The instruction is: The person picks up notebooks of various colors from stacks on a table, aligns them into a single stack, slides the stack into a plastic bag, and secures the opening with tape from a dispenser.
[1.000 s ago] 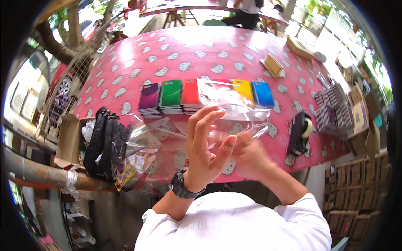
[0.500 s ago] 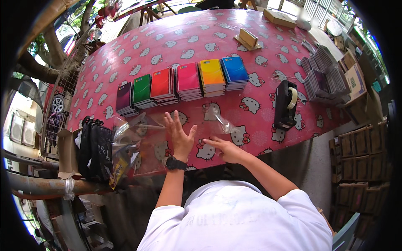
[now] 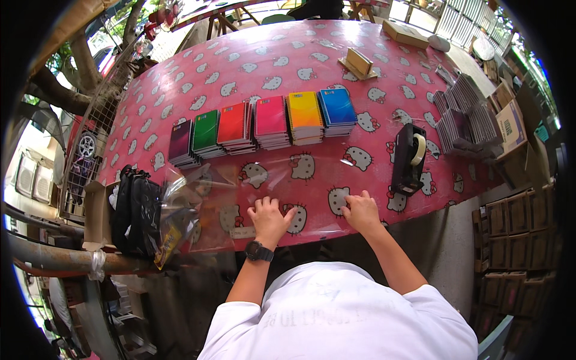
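Observation:
My left hand (image 3: pixel 270 221) lies with spread fingers near the table's front edge, a dark watch (image 3: pixel 259 251) on its wrist. To its right my right hand (image 3: pixel 362 213) has its fingers bent, thumb and forefinger pinched at the edge of a clear plastic sheet or bag (image 3: pixel 318 172). The plastic stretches between and beyond both hands; its outline is faint. Past it, a row holds stacks of spiral notebooks: purple (image 3: pixel 180 143), green (image 3: pixel 206 132), red (image 3: pixel 234 123), pink (image 3: pixel 271 117), yellow (image 3: pixel 305 114) and blue (image 3: pixel 338 108).
A black tape dispenser (image 3: pixel 403 159) stands at right, before piles of notebooks (image 3: pixel 468 117). Clear plastic packaging (image 3: pixel 180 195) and a black bag (image 3: pixel 137 210) lie at left. Farther back are a small wooden stand (image 3: pixel 359 63) and a cardboard box (image 3: pixel 405 35). Brown boxes (image 3: pixel 516 210) are stacked beside the table.
My left hand has come nearer the table's front edge. My right hand has moved right, away from the left. The crumpled clear plastic now lies flatter and more spread out.

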